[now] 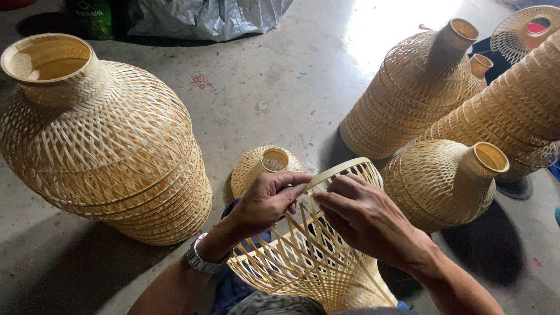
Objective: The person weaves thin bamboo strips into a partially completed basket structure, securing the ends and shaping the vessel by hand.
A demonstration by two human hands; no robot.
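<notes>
Bare concrete floor (pixel 280 87) carries everything: a tall stack of woven bamboo shades (pixel 111 146) toward the left edge, a cluster of 4 or so more shades (pixel 449 111) toward the right edge, and 1 small shade (pixel 265 166) just beyond the hands. The unfinished shade (pixel 309 256) sits at the near edge, apparently resting on the person's lap, its open rim turned upward. The left hand (pixel 265 201) is closed, thumb and fingers pinching the loose rim strip (pixel 344 169); the right hand (pixel 364 219) is curled over the rim just beside it, fingertips pressed onto the weave, though exactly what they pinch is hidden by the knuckles. I judge the shade light and springy, with thin slats that flex easily but could crack or splinter if bent sharply, so the firmer rim band looks the safer place to hold, not the open lattice. Its base is cut off by the bottom of the view, and the grey plastic bag (pixel 204 17) and green object (pixel 90 17) at the far edge are only partly visible.
</notes>
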